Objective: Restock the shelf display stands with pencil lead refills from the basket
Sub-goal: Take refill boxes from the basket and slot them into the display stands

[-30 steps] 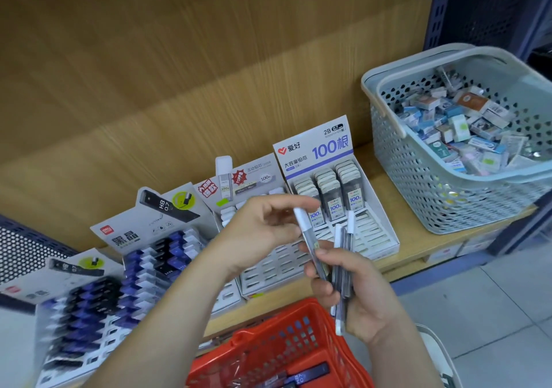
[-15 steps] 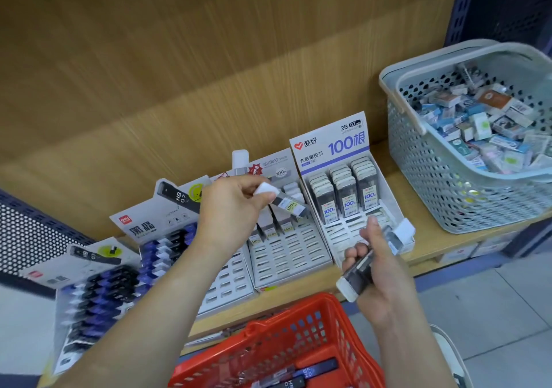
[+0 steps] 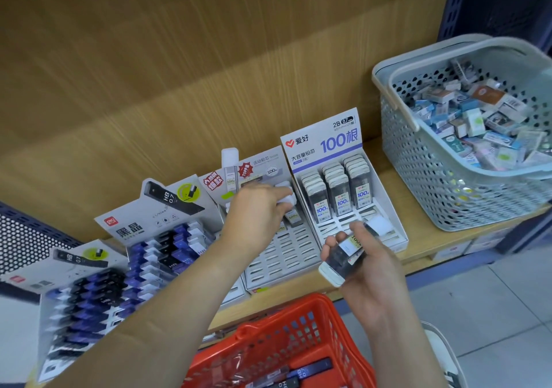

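Wooden shelf [image 3: 424,238]: carries all the stock listed here. Grey basket [image 3: 433,190], right end of shelf: heaped with small mixed boxes, untouched. Red basket [image 3: 283,337], below the shelf edge, in front of the person: holds dark lead packs and is the supply. Dark-blue stands [image 3: 167,250], left: well filled. Middle display stand [image 3: 286,256]: most slots bare, a few refills in the back rows; judged the one in hand. Right display stand [image 3: 325,145], headed 2B 0.7: three back columns full, front slots bare. Left hand [image 3: 257,211]: fingers curled round a single refill [image 3: 285,199], white cap uppermost, over the middle stand's back rows, apparently about to seat it. Right hand [image 3: 373,280]: raised before the right stand, fingers and thumb clasped round a bundle of refills [image 3: 343,257], tilted, white caps jutting out at both ends. Risks, as judged: the single refill may miss its slot and topple its neighbours; the tilted bundle may slip and scatter; the light card stand may shift if pressed; near-identical cases may end up in the wrong stand.
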Action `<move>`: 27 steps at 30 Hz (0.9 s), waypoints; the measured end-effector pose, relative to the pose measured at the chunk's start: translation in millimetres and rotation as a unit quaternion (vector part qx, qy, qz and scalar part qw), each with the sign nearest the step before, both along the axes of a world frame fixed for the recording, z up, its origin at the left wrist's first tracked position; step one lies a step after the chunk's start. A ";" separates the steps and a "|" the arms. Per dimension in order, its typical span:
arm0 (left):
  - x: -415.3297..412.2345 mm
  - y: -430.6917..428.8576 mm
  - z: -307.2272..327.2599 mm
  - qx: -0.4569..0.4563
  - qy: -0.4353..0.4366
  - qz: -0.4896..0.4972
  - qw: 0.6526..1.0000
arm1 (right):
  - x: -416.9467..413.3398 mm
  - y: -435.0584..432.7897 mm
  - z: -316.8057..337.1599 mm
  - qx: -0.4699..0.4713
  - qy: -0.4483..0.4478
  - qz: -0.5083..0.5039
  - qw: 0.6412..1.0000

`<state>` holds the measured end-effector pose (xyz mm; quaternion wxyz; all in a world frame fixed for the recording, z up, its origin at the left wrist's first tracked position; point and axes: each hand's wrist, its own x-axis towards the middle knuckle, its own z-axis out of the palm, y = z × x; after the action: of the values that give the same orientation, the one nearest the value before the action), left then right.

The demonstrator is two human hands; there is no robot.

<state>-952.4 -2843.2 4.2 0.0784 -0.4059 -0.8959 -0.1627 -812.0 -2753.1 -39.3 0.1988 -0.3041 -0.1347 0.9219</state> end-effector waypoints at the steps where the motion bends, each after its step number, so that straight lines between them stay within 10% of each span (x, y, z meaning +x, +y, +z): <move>1: -0.9 0.9 0.7 -0.007 0.002 0.000 1.000 | 0.8 -0.6 0.2 0.007 0.002 0.002 1.000; 24: -5.2 4.2 -18.7 0.028 0.068 0.014 0.997 | 6.7 -5.2 1.9 0.128 -0.039 0.061 0.989; 27: 4.8 2.6 -5.1 0.089 -0.100 0.037 0.990 | 6.6 -7.0 3.9 0.153 -0.044 0.084 0.984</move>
<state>-947.5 -2840.6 -1.0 0.0299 -0.3459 -0.8954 -0.2788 -805.5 -2760.1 -35.4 0.1584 -0.2978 -0.3080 0.8896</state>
